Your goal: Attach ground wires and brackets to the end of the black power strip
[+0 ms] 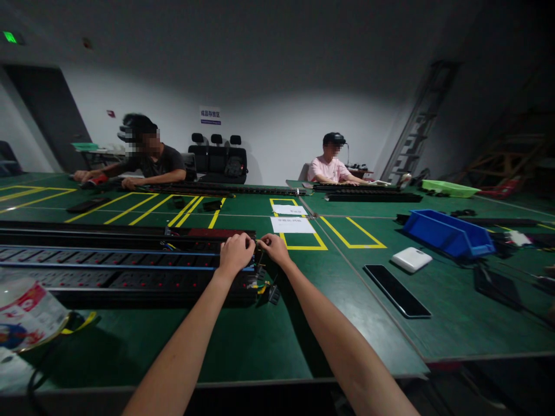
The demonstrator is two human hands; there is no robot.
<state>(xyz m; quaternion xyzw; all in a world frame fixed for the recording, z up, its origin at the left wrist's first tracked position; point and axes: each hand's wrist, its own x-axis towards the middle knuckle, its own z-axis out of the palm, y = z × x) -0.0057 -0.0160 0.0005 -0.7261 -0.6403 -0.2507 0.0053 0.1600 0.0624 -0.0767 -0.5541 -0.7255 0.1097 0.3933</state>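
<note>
Long black power strips (151, 279) with rows of sockets and red dots lie side by side across the left of the green table. My left hand (236, 254) is curled over the right end of a rear strip, fingers closed on it. Just right of that end, my right hand (274, 248) pinches with thumb and forefinger; what it holds is too small to make out. Coloured wires (261, 286) and a small black end piece (274, 294) stick out from the nearer strip ends, below my hands.
Paper labels (292, 225) lie beyond my hands. On the right are a phone (396, 290), a white box (411, 259) and a blue bin (448, 234). A printed tub (32, 312) stands front left. Two people (150, 159) work across the table.
</note>
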